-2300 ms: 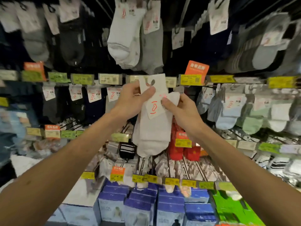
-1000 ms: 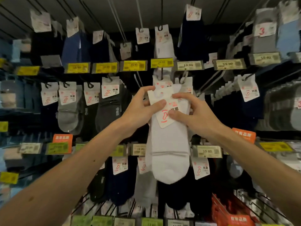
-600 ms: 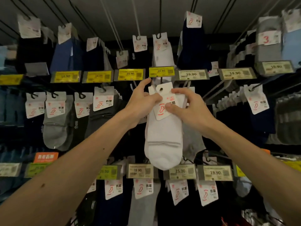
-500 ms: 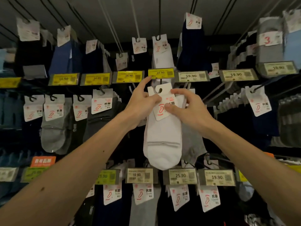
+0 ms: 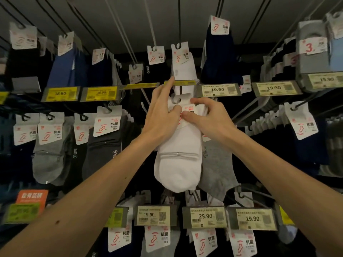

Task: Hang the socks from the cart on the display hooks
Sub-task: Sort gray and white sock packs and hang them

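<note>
One pair of white socks is held up by its paper tag, and both grips are closed on that tag. The tag's left edge is pinched by the left grip, the thumb laid flat on the printed face and the other fingers hidden behind. The forefinger is stretched straight up, its tip touching the yellow price label above. The tag's right side is pinched by the right grip between a thumb pressed on the front and a forefinger curled over the top edge. The two thumbs nearly meet on the tag. The left forearm and the right forearm are raised from the lower corners and brought together at the tag, the backs of the hands turned to the camera. The tag's hanging hole is seen just below the tip of a black hook; whether the hook has entered it cannot be told. The socks are hung straight down, toes lowest, partly covering a grey sock behind on the right.
</note>
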